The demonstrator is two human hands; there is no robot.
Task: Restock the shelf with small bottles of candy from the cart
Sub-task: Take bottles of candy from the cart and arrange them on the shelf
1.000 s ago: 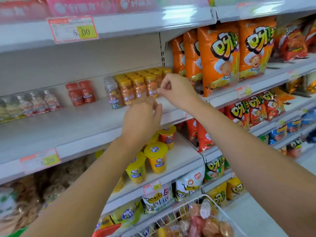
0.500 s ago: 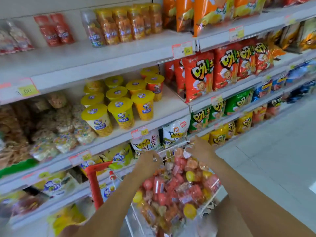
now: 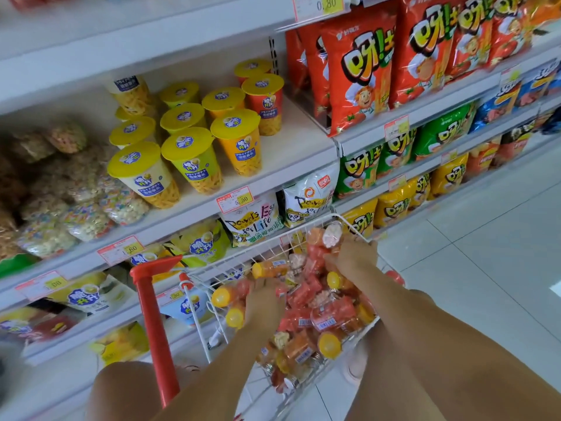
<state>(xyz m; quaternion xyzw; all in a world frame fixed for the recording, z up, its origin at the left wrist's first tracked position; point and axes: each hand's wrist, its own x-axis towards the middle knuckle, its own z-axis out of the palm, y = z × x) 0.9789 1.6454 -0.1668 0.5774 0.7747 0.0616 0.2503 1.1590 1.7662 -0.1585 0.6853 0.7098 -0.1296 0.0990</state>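
Overfull grab risks drops
Left hand (image 3: 264,303), right hand (image 3: 352,257) seemingly curled round bottles (image 3: 328,322); loose ones beneath fingers (image 3: 262,287) may slip.

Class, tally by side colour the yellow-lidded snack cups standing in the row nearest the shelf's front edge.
Cream cup: 1
Green cup: 1
Orange cup: 1
Total: 3
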